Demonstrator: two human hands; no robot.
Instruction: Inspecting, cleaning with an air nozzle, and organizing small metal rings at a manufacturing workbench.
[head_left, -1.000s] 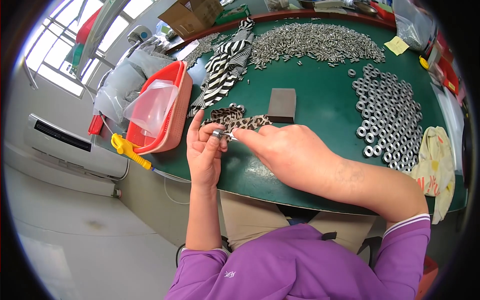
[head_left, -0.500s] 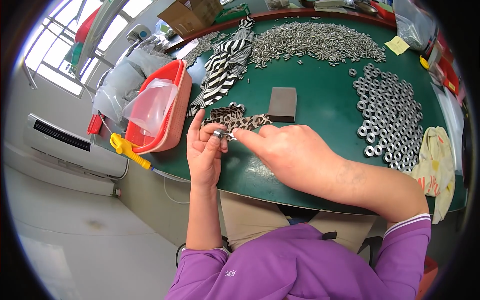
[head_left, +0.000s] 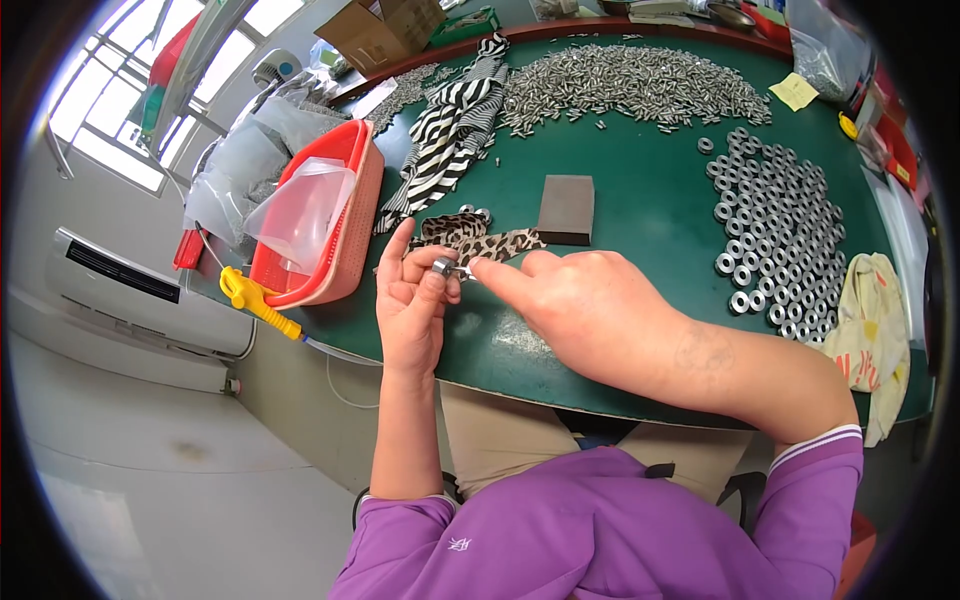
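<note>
Between the thumb and fingers of my left hand is a small metal ring, above the near edge of the green table. One finger of that hand points up. My right hand is closed on a thin rod, its inner end at the ring's face; the rod's kind is too small to make out. Just beyond both hands lies a leopard-print cloth, with a few rings behind it. A grey-brown rectangular block rests past my right hand.
Many metal rings cover the right of the table, beside a cream glove. At the back is a heap of small metal pins. A striped cloth and a red basket with a yellow-handled air gun are left.
Both hands have shifted very slightly to the right, with the ring and rod still held together. Everything else on the table stays put.
</note>
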